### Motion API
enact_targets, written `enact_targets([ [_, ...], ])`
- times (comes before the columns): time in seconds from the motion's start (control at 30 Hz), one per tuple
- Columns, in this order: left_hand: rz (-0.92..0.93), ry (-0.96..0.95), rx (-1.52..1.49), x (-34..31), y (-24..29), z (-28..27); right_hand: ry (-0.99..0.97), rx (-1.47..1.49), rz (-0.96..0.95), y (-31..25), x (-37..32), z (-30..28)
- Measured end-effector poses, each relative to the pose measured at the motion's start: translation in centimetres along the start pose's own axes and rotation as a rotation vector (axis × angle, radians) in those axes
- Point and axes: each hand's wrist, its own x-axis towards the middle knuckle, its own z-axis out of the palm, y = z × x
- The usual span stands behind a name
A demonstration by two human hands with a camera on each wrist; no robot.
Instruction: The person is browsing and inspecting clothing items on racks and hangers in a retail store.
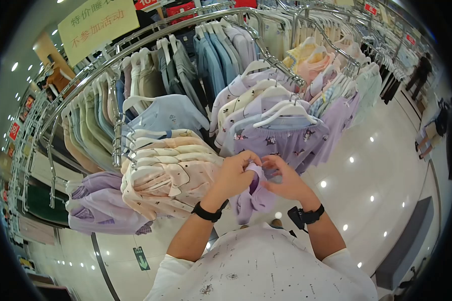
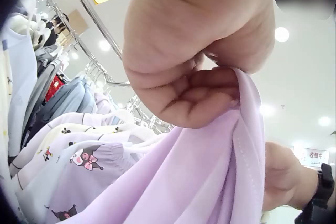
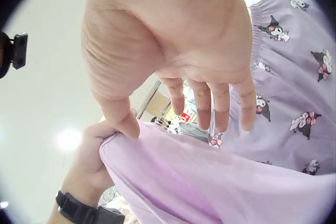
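- Floor (image 1: 356, 193): pale, glossy tiles are filling the right and lower parts of the head view and are reflecting many ceiling lights.
- Room: metal racks of clothes are spreading across the upper half; a grey bench (image 1: 409, 243) is standing at the lower right, and a person in dark clothes (image 1: 422, 72) is showing at the upper right.
- Rack: white hangers are carrying a pale blue top (image 1: 168, 113) left of centre, peach pyjamas (image 1: 173, 173) below it, and purple shorts (image 1: 286, 143) with a cartoon print right of centre.
- Lilac garment (image 1: 256, 200): this item is hanging from the left hand just below the centre, in front of the rack and near the purple shorts.
- Left hand (image 1: 232, 175): finger and thumb are pinching the garment's edge in a narrow grip.
- Right hand (image 1: 286, 183): fingers are extending, spaced from the thumb and gripping nothing; whether the thumb is touching the cloth cannot be told.
- Yellow sign (image 1: 98, 27): the upper-left sheet is displaying "特价睡", with the next character partly cut off, above "不参加活动".
- Green floor marker (image 1: 141, 258): a white arrow is pointing down the frame at the lower left; its small writing is not legible.
- Red tags: several are showing along the edges, too small to read reliably.
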Motion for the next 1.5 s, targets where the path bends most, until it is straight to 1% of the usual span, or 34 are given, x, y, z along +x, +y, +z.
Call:
enact_targets([
  [0.03, -0.003, -0.016, -0.004, 0.0, -0.1, 0.2, 0.011, 0.0, 0.012, 0.3, 0.1, 0.9],
  [0.1, 0.056, -0.038, -0.083, -0.1, 0.0, 0.5, 0.014, 0.089, -0.037, 1.2, 0.5, 2.7],
  [0.13, 0.044, -0.05, -0.091, -0.3, 0.1, 0.5, 0.018, 0.092, -0.02, 1.5, 0.5, 3.3],
  [0.2, 0.108, -0.066, -0.034, -0.7, 0.5, 0.2, 0.03, 0.033, 0.16, 2.2, 0.5, 4.6],
  [0.23, 0.087, -0.074, -0.045, -1.0, 0.8, -0.1, 0.026, 0.038, 0.184, 2.8, 0.2, 5.1],
  [0.3, 0.09, -0.098, -0.011, -1.3, 1.3, -0.9, 0.076, -0.083, 0.183, 3.9, 0.1, 5.7],
  [0.33, 0.082, -0.091, -0.093, -1.6, 1.3, -1.2, 0.099, -0.105, 0.199, 3.8, -0.1, 5.8],
  [0.37, 0.077, -0.096, -0.104, -1.7, 1.1, -1.4, 0.098, -0.11, 0.211, 4.5, -0.2, 5.7],
  [0.4, 0.066, -0.094, -0.113, -2.1, 0.9, -1.8, 0.08, -0.15, 0.27, 5.3, -0.5, 5.8],
  [0.43, 0.057, -0.091, -0.123, -2.4, 0.7, -2.1, 0.061, -0.191, 0.327, 6.0, -0.7, 5.7],
  [0.57, 0.07, -0.033, -0.098, -3.6, -2.7, -2.8, 0.058, -0.223, 0.335, 7.2, -1.2, 5.3],
  [0.63, -0.007, -0.056, -0.041, -4.3, -4.1, -3.5, 0.084, -0.068, 0.45, 7.1, -0.9, 4.9],
  [0.67, -0.003, -0.065, -0.045, -4.6, -4.5, -3.6, 0.093, -0.07, 0.454, 7.5, -1.0, 4.9],
  [0.73, -0.099, -0.015, 0.098, -5.4, -5.3, -3.9, 0.16, 0.044, 0.318, 7.9, -1.0, 5.0],
  [0.77, -0.091, -0.021, 0.099, -5.6, -5.7, -4.0, 0.17, 0.041, 0.316, 7.8, -1.0, 4.9],
  [0.83, -0.133, -0.038, 0.188, -5.8, -6.9, -4.1, 0.181, 0.206, 0.393, 5.2, -0.5, 4.9],
  [0.87, -0.125, -0.041, 0.188, -5.8, -7.9, -3.9, 0.188, 0.202, 0.389, 4.3, -0.4, 4.8],
  [0.93, -0.037, -0.126, 0.111, -5.7, -9.9, -3.6, 0.141, 0.235, 0.49, 3.1, -0.5, 4.9],
  [0.97, -0.026, -0.129, 0.109, -5.6, -10.4, -3.2, 0.149, 0.229, 0.485, 3.0, -0.5, 5.0],
  [1.03, 0.124, -0.122, 0.224, -5.6, -10.9, -2.0, 0.069, 0.13, 0.45, 2.1, -0.4, 5.1],
  [1.07, 0.138, -0.135, 0.248, -5.4, -10.9, -1.6, 0.041, 0.109, 0.487, 1.2, -0.5, 4.9],
  [1.1, 0.144, -0.134, 0.248, -5.2, -10.7, -1.2, 0.044, 0.106, 0.483, 1.2, -0.4, 4.9],
  [1.17, -0.005, -0.052, 0.117, -4.9, -9.9, -0.1, -0.018, 0.136, 0.416, 1.4, -0.5, 5.1],
  [1.2, -0.048, -0.015, 0.013, -4.7, -9.5, 0.5, -0.019, 0.132, 0.41, 1.2, -0.5, 5.1],
  [1.23, -0.043, -0.012, 0.013, -4.6, -9.6, 0.6, -0.019, 0.127, 0.4, 0.9, -0.5, 5.1],
  [1.3, 0.087, 0.002, 0.184, -4.2, -10.4, 0.9, -0.016, 0.118, 0.385, 0.7, -0.5, 4.8],
  [1.33, 0.09, 0.002, 0.184, -4.1, -10.7, 0.9, -0.047, 0.044, 0.355, 0.8, -0.6, 4.6],
  [1.37, 0.124, 0.045, 0.183, -4.1, -10.9, 0.8, -0.078, -0.029, 0.325, 0.8, -0.8, 4.5],
  [1.4, 0.158, 0.089, 0.183, -4.1, -10.8, 0.5, -0.076, -0.028, 0.324, 0.4, -1.0, 4.4],
  [1.43, 0.162, 0.09, 0.184, -4.2, -10.7, 0.2, -0.107, -0.165, 0.328, -0.2, -1.1, 4.1],
  [1.47, 0.082, 0.07, 0.124, -4.3, -10.3, -0.1, -0.138, -0.302, 0.33, -0.6, -1.1, 4.0],
  [1.5, -0.001, 0.049, 0.066, -4.6, -9.7, -0.5, -0.135, -0.299, 0.328, -0.4, -1.3, 4.3],
])
